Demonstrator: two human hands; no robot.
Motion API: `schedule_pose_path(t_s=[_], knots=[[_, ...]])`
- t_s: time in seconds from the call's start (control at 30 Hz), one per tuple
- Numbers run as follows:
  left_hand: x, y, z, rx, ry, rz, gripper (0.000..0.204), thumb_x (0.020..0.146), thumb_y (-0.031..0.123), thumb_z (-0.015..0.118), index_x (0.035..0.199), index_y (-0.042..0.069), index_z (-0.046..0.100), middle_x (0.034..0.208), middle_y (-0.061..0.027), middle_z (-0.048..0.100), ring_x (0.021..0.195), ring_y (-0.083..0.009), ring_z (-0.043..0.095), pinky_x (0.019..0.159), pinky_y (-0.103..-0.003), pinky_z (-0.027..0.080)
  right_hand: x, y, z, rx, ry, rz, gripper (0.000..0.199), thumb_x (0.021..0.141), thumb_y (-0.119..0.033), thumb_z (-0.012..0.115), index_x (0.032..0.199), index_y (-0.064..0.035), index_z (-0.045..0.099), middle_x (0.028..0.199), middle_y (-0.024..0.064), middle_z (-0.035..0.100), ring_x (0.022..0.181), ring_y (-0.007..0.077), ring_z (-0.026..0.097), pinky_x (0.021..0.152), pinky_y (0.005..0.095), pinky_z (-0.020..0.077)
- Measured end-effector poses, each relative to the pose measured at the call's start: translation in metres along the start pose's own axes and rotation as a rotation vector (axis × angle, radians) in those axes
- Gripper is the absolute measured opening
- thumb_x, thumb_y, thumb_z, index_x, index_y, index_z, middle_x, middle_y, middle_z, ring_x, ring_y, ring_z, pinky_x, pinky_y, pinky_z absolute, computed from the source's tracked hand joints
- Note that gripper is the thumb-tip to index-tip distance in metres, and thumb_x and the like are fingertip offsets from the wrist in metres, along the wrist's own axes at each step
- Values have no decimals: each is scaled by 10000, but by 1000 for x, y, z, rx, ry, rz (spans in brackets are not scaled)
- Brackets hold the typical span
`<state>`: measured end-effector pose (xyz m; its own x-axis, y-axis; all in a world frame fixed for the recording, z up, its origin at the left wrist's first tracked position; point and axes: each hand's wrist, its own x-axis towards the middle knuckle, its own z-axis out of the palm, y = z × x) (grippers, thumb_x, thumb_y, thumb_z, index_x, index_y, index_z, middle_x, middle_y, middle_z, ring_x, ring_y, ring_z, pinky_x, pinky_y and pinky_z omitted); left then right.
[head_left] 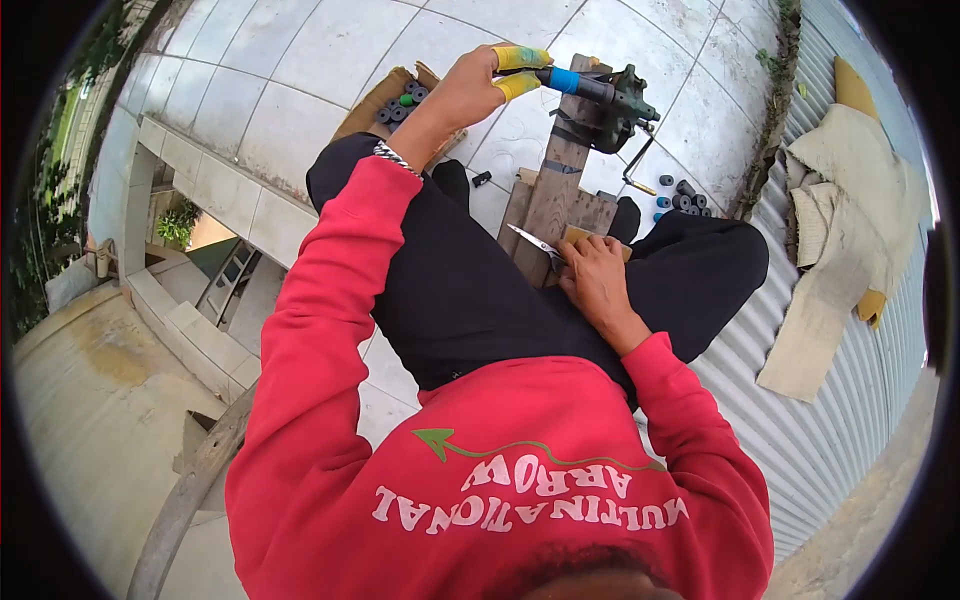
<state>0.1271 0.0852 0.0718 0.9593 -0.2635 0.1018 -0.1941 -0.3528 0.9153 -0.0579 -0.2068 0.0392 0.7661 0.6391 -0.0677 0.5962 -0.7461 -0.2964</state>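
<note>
The left hand [478,88] reaches far out, its fingers (two have yellow tape on the tips) curled tight around a long handle with a blue band [565,81]. That handle sticks out of a dark green vise [622,105], so the hand looks set to steady or turn it. The vise sits on the far end of a wooden plank [560,185], which runs across the person's lap, maybe so the legs keep it from sliding.

The right hand [597,282] rests near, on the plank. It is closed around a thin silver blade [532,242] that points left, and it lies on a tan block [585,236].

Small black and blue rings [682,200] lie on the tiles to the right. More sit in a cardboard box [385,100] on the left. The hand hides most of the block, and I cannot tell what the vise clamps.
</note>
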Motion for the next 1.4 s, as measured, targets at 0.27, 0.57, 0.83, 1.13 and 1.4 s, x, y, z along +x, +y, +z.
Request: schedule_pose_path(t_s=[0.27, 0.57, 0.83, 1.13, 1.4], knots=[[-4, 5, 4, 45, 62, 40, 350, 941, 75, 728, 1290, 80, 706, 1209, -103, 684, 1076, -234, 664, 947, -329, 507, 14, 17, -47, 905, 81, 445, 420, 840, -8, 708, 1252, -85, 680, 975, 92, 686, 898, 169, 683, 742, 311, 556], [2, 2, -1, -81, 1, -23, 358, 925, 89, 730, 1282, 65, 713, 1196, -142, 720, 1038, -248, 695, 914, -341, 532, 70, 49, -97, 84, 475, 222, 387, 855, -73, 758, 1233, -123, 692, 1019, 63, 673, 986, 265, 618, 834, 380, 523], [1, 7, 0, -27, -5, -75, 358, 938, 74, 729, 1294, 48, 696, 1141, -86, 735, 993, -164, 659, 896, -291, 513, 88, 42, -82, 11, 519, 207, 405, 851, -107, 770, 1247, -132, 689, 1034, 63, 681, 993, 283, 616, 813, 392, 536], [1, 4, -1, -57, -4, -49, 354, 927, 87, 736, 1278, 51, 711, 1185, -143, 734, 1042, -243, 703, 911, -327, 537, 104, 34, -75, -6, 546, 224, 398, 853, -116, 771, 1243, -140, 696, 968, 53, 654, 928, 279, 604, 756, 390, 531], [4, 1, 0, -39, -24, -37, 378, 928, 88, 738, 1301, 42, 694, 1187, -139, 734, 1049, -236, 701, 913, -323, 536, 104, 40, -71, 35, 547, 180, 378, 857, -71, 758, 1228, -121, 708, 939, 60, 643, 876, 273, 582, 735, 387, 501]])
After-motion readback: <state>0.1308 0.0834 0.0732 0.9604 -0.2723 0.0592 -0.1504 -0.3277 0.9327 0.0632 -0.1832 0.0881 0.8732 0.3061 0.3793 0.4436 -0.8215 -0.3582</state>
